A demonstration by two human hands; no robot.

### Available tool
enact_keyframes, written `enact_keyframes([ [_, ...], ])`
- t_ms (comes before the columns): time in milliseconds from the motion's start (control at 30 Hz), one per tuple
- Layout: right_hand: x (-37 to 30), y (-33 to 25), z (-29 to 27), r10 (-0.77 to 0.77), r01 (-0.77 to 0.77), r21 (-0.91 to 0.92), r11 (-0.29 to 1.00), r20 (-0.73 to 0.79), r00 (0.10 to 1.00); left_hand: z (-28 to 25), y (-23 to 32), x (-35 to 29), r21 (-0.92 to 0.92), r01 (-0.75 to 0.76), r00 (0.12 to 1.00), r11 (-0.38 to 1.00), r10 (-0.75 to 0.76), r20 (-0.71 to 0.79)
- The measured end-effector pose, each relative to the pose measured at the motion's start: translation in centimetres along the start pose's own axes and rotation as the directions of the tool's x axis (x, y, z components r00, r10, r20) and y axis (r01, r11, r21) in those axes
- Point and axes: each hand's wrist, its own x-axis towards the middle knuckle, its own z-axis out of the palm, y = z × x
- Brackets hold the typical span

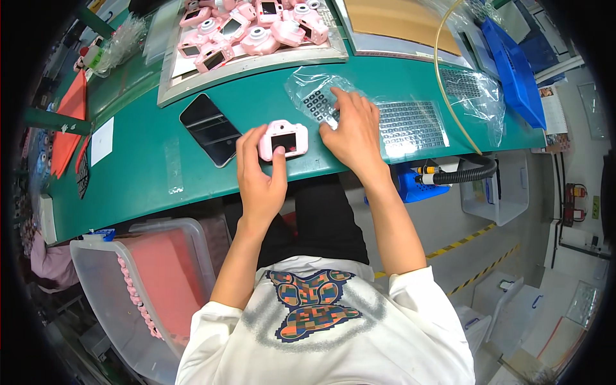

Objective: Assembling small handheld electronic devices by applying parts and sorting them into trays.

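A small pink toy camera (pixel 287 140) rests on the green bench with its dark screen facing up. My left hand (pixel 260 170) grips it, thumb over the screen's lower edge and fingers along its left side. To the right, my right hand (pixel 354 128) reaches over a sheet of small dark square pieces (pixel 316 102) lying on clear plastic film (pixel 301 78). Thumb and index finger are spread apart there, touching the sheet or just above it; nothing shows between them. A clear sheet with rows of small squares (pixel 410 128) lies partly behind my right wrist.
A metal-edged tray (pixel 250 67) of pink toy cameras stands at the back. A black smartphone (pixel 210 130) lies left of my left hand. Right are a yellowish tube (pixel 438 70), a blue tray (pixel 511 74) and a black hose (pixel 465 174). A clear bin (pixel 102 282) with pink contents stands lower left.
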Motion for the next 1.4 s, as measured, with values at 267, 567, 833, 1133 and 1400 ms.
enact_keyframes([
  [267, 1.2, 0.4, -0.7, 0.135, -0.214, 0.406, 0.888, 0.215, 0.967, -0.7, -0.5, -0.4, 0.039, 0.085, 0.992, 0.996, -0.089, 0.091],
  [567, 0.1, 0.0, -4.1, 0.151, -0.176, 0.910, 0.376, 0.128, 0.980, -1.9, 1.0, -2.1, 0.058, -0.274, 0.959, 0.960, 0.277, -0.054],
  [833, -8.6, -2.9, -7.1, 0.121, -0.116, 0.991, 0.059, 0.109, 0.987, -1.3, 8.1, -2.1, -0.714, 0.487, 0.872, 0.503, -0.326, 0.366],
  [1133, -8.6, -3.5, -9.9, -0.103, 0.201, 0.712, 0.673, -0.179, 0.978, -2.2, 8.5, -3.3, -0.670, 0.534, 0.845, 0.516, -0.321, 0.427],
  [1400, -8.5, -4.4, -10.0, -0.267, 0.316, 0.630, 0.710, -0.174, 0.948, -2.7, 9.1, -4.2, -0.741, 0.597, 0.793, 0.307, -0.366, 0.486],
])
